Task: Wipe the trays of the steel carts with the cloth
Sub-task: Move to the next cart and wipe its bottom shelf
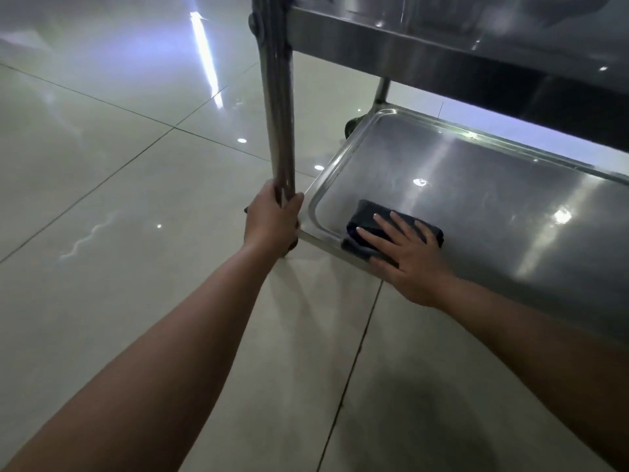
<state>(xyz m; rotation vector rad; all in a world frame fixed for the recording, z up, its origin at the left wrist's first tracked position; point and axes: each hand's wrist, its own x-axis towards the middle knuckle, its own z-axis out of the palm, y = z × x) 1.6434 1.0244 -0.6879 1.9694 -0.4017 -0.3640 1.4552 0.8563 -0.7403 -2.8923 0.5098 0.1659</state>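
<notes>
The right hand [405, 252] lay flat, fingers straight, pressing the dark cloth [366, 212] into the bottom tray [476, 185] at its seven o'clock corner. The left hand [272, 221] gripped the cart post [280, 131]. If that grip loosened, a hard stroke might roll the cart away.

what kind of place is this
Probably a commercial or institutional interior, such as a kitchen service area or clinic; the exact kind is unclear. Clues: a stainless steel cart with a bottom tray on casters, and a glossy tiled floor reflecting ceiling lights.
</notes>
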